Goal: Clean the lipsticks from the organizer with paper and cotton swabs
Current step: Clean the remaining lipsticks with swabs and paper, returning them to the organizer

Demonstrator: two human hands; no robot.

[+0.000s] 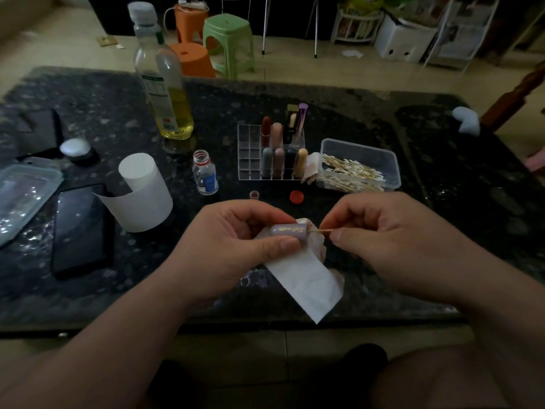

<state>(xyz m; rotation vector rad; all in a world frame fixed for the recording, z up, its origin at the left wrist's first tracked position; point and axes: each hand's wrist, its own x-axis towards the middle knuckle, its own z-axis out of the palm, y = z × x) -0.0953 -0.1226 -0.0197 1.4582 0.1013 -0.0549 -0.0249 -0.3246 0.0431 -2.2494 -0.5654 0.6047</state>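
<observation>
My left hand (236, 246) grips a mauve plastic lipstick tube (290, 231) and white paper strip (306, 281); my right hand (392, 240) pinches a wooden cotton swab (321, 231) at its mouth.

Left grip (236, 246) and right grip (392, 240) close together, fingers and thumbs in pinches.

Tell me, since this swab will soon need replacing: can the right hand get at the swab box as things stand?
Probably yes. The swab box lies lidless just beyond the right hand, nothing between them. That hand pinches a swab poked into the lipstick, though, and must drop it first.
</observation>
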